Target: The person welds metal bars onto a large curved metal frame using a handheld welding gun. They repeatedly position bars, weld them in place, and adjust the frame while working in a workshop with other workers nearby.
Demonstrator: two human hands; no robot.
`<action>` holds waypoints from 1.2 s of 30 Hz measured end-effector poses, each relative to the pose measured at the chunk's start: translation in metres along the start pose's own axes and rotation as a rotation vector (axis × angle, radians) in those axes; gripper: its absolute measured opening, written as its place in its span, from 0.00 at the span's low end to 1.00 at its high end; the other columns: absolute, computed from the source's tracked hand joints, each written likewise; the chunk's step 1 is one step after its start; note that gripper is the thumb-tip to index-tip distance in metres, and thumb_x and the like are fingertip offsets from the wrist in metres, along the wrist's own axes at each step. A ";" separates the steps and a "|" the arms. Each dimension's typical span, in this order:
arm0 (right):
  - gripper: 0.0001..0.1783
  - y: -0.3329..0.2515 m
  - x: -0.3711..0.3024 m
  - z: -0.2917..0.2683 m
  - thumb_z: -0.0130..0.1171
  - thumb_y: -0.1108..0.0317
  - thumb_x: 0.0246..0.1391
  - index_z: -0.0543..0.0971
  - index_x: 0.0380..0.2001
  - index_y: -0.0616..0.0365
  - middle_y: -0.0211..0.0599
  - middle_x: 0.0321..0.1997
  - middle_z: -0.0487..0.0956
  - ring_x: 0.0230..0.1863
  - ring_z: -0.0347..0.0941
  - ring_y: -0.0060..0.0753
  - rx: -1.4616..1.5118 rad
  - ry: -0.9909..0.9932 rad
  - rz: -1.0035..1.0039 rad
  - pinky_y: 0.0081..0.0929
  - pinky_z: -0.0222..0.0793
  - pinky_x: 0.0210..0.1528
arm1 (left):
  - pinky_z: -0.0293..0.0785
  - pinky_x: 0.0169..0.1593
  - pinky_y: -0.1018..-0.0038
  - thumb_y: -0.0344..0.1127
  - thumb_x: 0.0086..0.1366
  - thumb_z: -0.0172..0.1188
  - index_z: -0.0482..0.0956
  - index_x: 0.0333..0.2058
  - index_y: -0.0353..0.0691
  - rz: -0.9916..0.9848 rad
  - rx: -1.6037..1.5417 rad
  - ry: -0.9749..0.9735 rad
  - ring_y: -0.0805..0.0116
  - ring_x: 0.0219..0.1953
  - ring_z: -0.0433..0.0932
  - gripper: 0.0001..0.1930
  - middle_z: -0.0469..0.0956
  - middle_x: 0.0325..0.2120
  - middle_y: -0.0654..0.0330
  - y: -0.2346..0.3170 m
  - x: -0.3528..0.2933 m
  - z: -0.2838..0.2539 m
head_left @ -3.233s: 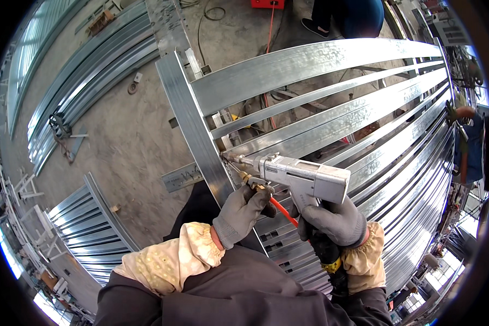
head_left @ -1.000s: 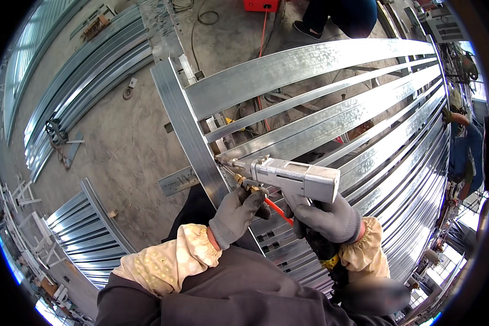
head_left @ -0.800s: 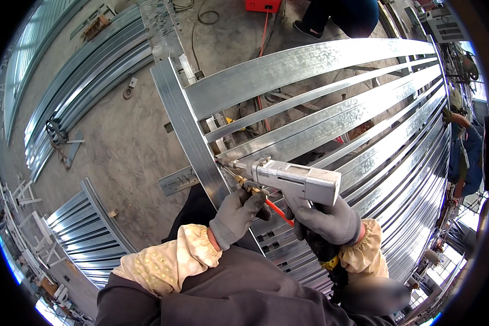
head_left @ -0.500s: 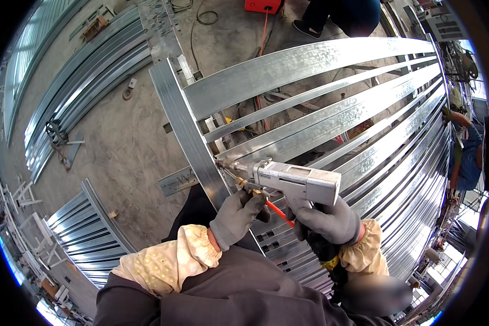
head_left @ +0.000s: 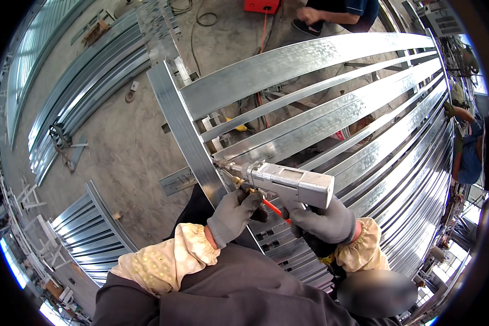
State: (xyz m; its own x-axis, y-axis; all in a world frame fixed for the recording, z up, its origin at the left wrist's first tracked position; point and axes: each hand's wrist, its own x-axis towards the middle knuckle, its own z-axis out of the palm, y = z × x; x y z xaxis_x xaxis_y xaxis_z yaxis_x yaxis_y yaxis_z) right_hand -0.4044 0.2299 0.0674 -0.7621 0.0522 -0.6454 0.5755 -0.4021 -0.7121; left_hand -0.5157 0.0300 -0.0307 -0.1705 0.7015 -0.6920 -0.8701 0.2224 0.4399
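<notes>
A silver handheld welding gun lies across the middle of the view, its nozzle against the side post of a galvanized metal frame, near where a slat joins it. My right hand, in a grey glove, wraps the gun's grip from behind. My left hand, also gloved, pinches the brass fitting with a thin feed tube below the nozzle; its fingertips are partly hidden. An orange-red hose runs from the fitting toward the gun's grip.
Long slats of the frame extend to the right. Stacked metal channels and a smaller slatted panel lie at left. A red machine stands at the far side. One person crouches nearby; another is at far right.
The crouching person's arm and hand have come into view at the top. My gun sits slightly further left and lower in the picture; both my grips look the same.
</notes>
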 end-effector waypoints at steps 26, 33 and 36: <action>0.26 -0.018 -0.245 0.011 0.54 0.63 0.66 0.67 0.63 0.67 0.45 0.40 0.82 0.27 0.81 0.30 -0.170 0.447 -0.097 0.27 0.79 0.28 | 0.76 0.43 0.75 0.35 0.73 0.54 0.67 0.62 0.28 0.189 0.464 -0.618 0.75 0.38 0.78 0.23 0.80 0.36 0.59 -0.039 -0.078 0.096; 0.37 -0.023 -0.297 -0.009 0.61 0.60 0.57 0.64 0.61 0.76 0.54 0.43 0.81 0.20 0.80 0.34 0.034 0.800 -0.469 0.25 0.77 0.18 | 0.74 0.49 0.77 0.34 0.71 0.56 0.66 0.63 0.28 0.087 0.533 -0.582 0.77 0.40 0.76 0.25 0.79 0.37 0.62 -0.051 -0.083 0.081; 0.31 -0.010 -0.237 -0.015 0.62 0.69 0.58 0.67 0.62 0.71 0.53 0.46 0.81 0.28 0.83 0.32 0.038 0.571 -0.304 0.25 0.81 0.28 | 0.74 0.50 0.74 0.39 0.73 0.56 0.64 0.64 0.32 0.167 0.473 -0.512 0.73 0.42 0.77 0.26 0.79 0.38 0.59 -0.045 -0.065 0.062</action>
State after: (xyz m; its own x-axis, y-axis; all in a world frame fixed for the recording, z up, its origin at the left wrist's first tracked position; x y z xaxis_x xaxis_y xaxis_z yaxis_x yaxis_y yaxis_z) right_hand -0.2249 0.2353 0.2232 -0.6053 0.6429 -0.4694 0.3403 -0.3241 -0.8827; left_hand -0.4372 0.0167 0.0300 0.0553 0.9556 -0.2894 -0.5380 0.2727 0.7976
